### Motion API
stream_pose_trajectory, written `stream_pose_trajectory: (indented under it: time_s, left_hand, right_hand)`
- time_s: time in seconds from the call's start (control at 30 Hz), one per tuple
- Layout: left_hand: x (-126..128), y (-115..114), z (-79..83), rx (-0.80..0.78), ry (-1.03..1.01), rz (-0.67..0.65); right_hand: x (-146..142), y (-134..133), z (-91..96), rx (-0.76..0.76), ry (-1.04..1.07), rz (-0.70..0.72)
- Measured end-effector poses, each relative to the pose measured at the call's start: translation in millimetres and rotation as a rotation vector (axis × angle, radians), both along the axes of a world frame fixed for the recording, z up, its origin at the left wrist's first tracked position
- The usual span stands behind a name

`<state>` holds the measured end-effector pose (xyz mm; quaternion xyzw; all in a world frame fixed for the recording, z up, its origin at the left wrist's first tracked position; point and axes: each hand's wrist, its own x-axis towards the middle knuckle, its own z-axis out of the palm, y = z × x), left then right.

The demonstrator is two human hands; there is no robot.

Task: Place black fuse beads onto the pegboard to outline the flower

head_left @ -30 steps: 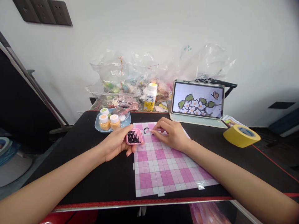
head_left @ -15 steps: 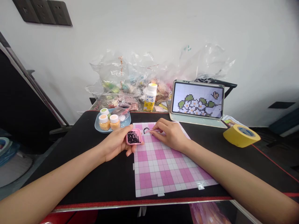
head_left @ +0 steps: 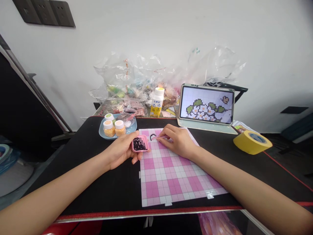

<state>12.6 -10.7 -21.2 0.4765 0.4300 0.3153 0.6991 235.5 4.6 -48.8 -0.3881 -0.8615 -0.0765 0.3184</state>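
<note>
A pink and white checked pegboard (head_left: 171, 176) lies flat on the black table mat (head_left: 97, 182). My left hand (head_left: 121, 150) grips a small pink tray (head_left: 140, 144) of dark beads at the board's far left corner. My right hand (head_left: 178, 141) pinches pink tweezers (head_left: 160, 136), their tips pointing left at a short curved row of black beads (head_left: 153, 135) set on the board's far edge.
A blue plate (head_left: 104, 133) with three small bead jars stands behind the tray. A propped tablet (head_left: 206, 104) shows a pixel pattern. A yellow tape roll (head_left: 252, 142) lies at right. A white bottle (head_left: 156, 101) and clear bags of beads line the wall.
My right hand with the tweezers shifted slightly left toward the black beads. My left hand and the tray have stayed in place.
</note>
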Motion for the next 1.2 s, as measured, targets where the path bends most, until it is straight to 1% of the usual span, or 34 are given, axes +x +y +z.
stream_pose_trajectory:
  time_s: [0.4, 0.5, 0.63, 0.83, 0.97, 1.1, 1.2]
  left_hand:
    - [1.0, -0.4, 1.8, -0.003, 0.004, -0.003]
    - [1.1, -0.5, 1.4, -0.005, -0.002, -0.007]
    - [1.3, -0.2, 1.0, 0.013, -0.005, -0.018]
    - [0.5, -0.2, 1.1, 0.021, 0.004, -0.024]
    - [0.8, -1.1, 1.5, 0.04, -0.003, -0.04]
    - [1.3, -1.1, 1.8, 0.042, -0.003, -0.052]
    - [1.2, -0.4, 1.5, 0.047, 0.002, -0.059]
  right_hand:
    - [0.3, -0.2, 0.5, -0.001, 0.03, 0.018]
    - [-0.5, -1.8, 2.6, 0.015, 0.081, 0.061]
    - [-2.0, -4.4, 5.3, 0.08, 0.149, 0.139]
    - [-2.9, -6.8, 6.2, 0.145, 0.154, 0.213]
    - [-4.1, -8.0, 5.7, 0.103, 0.115, 0.258]
    - [-5.0, -8.2, 5.2, 0.038, 0.078, 0.276]
    - [-5.2, -7.3, 4.5, 0.025, 0.065, 0.287]
